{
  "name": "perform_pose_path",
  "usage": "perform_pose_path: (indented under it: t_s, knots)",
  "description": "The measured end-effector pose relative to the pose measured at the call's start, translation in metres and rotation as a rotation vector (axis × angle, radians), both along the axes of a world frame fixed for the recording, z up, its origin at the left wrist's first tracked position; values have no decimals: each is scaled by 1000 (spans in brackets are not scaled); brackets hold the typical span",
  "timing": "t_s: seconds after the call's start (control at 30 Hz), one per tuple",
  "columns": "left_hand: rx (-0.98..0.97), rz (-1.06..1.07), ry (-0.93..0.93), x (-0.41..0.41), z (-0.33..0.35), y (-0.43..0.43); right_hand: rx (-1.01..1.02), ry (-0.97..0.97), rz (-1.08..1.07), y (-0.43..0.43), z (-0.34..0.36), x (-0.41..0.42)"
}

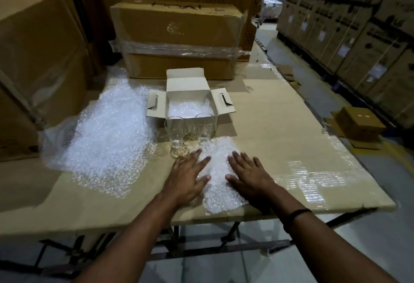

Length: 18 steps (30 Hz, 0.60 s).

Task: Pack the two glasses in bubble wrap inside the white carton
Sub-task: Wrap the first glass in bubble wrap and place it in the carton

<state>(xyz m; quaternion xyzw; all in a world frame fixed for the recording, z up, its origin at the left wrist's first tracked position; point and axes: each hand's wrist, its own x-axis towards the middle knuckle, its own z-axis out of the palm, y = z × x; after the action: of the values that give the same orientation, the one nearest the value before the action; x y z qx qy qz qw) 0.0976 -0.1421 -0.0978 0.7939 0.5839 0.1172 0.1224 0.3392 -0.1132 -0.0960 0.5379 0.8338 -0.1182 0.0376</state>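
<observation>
- Both glasses, left glass (pixel 175 131) and right glass (pixel 204 127), stand bare and upright on the table (pixel 280 130), just in front of the carton (pixel 190 106); I see neither wrapped yet.
- The carton is open, with some bubble wrap already lining it.
- A small sheet (pixel 218 175) lies flat before the glasses; I judge it is being readied for the first wrap.
- My left hand (pixel 187 178) and right hand (pixel 251 176) press flat on it, each grip open, holding nothing.
- A bigger pile of wrap (pixel 107 139) sits to the left.
- Left to do: wrapping both, loading, closing.

Cardboard-covered table (pixel 280 139) bears white carton (pixel 190 101), two glasses (pixel 175 132), bubble wrap (pixel 109 139).
</observation>
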Motion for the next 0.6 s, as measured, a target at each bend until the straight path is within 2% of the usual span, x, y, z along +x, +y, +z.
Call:
perform_pose_path:
  t_s: [0.1, 0.17, 0.27, 0.3, 0.4, 0.47, 0.6]
  knots:
    - [-95, -80, 174, 0, -1, 1, -49, -3, 0, 1, 7, -1]
    - [-83, -36, 148, -1, 1, 1, -43, 37, -43, 5, 15, -1]
    - [56, 66, 53, -2, 2, -1, 149, 207, -347, 9, 29, -1]
    - [94, 82, 55, -2, 2, -1, 146, 206, -450, 10, 32, -3]
    - [19, 2, 119, -2, 4, -2, -45, 86, -568, 10, 38, -14]
    - [-67, -36, 164, 1, 5, -2, -137, 140, -619, 13, 41, -19]
    - [7, 0, 109, 8, 7, -1, -227, 308, -655, 24, 50, -24]
